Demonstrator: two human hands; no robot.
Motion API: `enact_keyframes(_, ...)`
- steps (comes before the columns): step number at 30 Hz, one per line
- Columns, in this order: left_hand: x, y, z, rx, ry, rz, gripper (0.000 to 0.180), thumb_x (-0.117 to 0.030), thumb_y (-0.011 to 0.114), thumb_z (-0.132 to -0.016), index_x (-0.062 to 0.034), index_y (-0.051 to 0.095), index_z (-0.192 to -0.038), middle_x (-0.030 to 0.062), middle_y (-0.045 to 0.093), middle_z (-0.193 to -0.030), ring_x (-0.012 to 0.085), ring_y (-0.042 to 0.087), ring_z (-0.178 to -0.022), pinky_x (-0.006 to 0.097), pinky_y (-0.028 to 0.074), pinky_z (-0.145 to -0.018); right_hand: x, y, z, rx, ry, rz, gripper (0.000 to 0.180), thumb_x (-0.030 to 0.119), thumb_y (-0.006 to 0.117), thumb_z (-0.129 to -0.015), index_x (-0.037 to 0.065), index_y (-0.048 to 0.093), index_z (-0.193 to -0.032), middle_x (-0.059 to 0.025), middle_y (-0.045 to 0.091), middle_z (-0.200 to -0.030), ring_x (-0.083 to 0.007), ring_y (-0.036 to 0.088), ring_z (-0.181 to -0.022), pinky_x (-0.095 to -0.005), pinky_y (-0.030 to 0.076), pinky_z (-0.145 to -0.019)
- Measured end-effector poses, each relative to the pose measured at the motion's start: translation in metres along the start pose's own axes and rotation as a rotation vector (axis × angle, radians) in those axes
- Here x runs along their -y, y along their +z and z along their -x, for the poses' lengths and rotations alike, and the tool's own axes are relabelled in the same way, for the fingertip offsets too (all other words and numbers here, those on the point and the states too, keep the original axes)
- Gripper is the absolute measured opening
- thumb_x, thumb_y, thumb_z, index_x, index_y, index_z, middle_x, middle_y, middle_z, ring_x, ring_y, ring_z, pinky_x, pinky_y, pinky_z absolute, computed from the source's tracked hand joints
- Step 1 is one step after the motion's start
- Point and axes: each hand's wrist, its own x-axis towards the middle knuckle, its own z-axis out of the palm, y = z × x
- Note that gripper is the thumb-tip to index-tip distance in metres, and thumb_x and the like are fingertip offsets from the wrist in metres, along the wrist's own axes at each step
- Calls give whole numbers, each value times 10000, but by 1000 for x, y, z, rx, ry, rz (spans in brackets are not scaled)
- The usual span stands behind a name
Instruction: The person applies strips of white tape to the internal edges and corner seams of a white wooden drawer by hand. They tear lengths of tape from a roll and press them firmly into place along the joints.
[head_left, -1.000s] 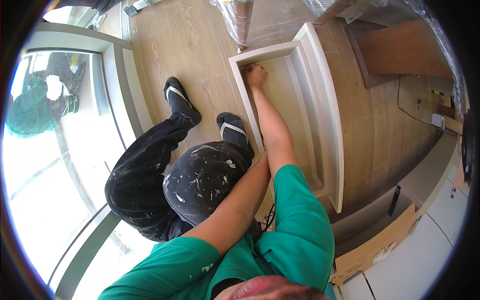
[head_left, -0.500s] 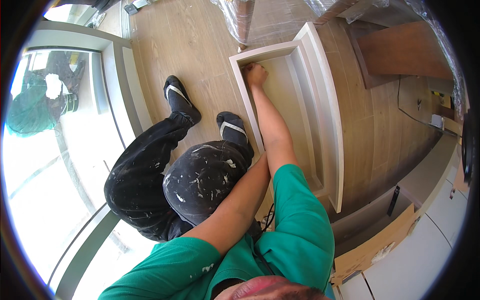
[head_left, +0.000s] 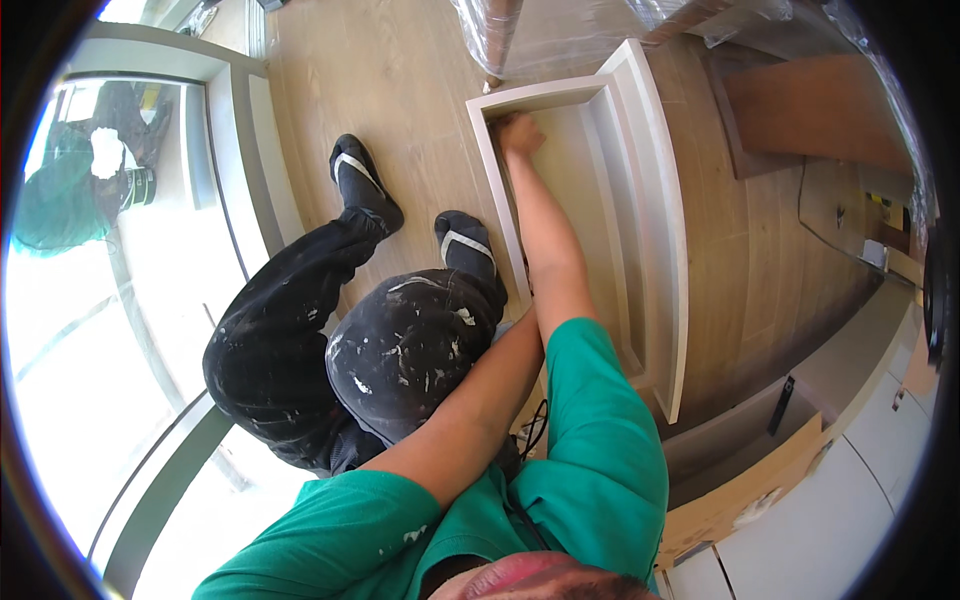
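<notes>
1. A long white rectangular wooden frame [head_left: 655,190], open-faced like a shallow box, lies flat on the pale wood-plank floor [head_left: 390,90], running from the upper middle of the view down toward the right.
2. The right hand [head_left: 520,132] reaches into the frame's far inner corner, pressed against the left wall next to the short end wall. Its fingers are curled; whether they grip anything I cannot tell.
3. The left hand is hidden: its forearm crosses under the right arm and vanishes behind it near the knee, so how its fingers stand cannot be told. The two hands are well apart.
4. Inside the frame, the recessed panel right of the forearm is bare down its length.
5. Just left of the frame sit two feet in black slippers with pale straps [head_left: 468,250], the nearer one close to the frame's left wall. The knees in black paint-spattered trousers [head_left: 400,350] fill the floor below them.
6. Beyond the frame's top end stands something wrapped in clear plastic film [head_left: 490,35], cut off by the view's rim.
7. A grey window frame [head_left: 235,150] bounds the floor on the left; the glass is glare-washed and hard to read.
8. To the right, a brown board [head_left: 810,115] is partly cut off.
</notes>
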Motion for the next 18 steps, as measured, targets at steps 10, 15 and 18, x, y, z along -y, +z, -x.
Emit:
enact_keyframes(10, 2, 0, 5, -20, -2, -9, 516, -247, 521, -938, 28, 495, -1374, 317, 620, -1235, 459, 618, -1126, 492, 485, -957, 14, -21, 4, 64, 139, 0, 275, 376, 654, -859, 144, 766, -956, -129, 750, -980, -322, 714, -964, -496, 494, -871)
enact_keyframes(15, 2, 1, 6, -27, 4, -25, 519, -246, 520, -939, 29, 491, -1378, 317, 619, -1236, 460, 618, -1126, 492, 485, -957, 15, -17, 3, 18, 160, -11, 266, 378, 666, -839, 141, 774, -895, -131, 753, -927, -325, 721, -934, -484, 516, -833)
enact_keyframes(18, -1, 3, 8, -35, 17, -40, 520, -245, 519, -940, 30, 488, -1380, 318, 619, -1237, 460, 618, -1125, 493, 484, -957, 8, -11, -2, -40, 146, -19, 276, 380, 696, -800, 119, 775, -848, -154, 750, -906, -333, 720, -933, -477, 542, -802)
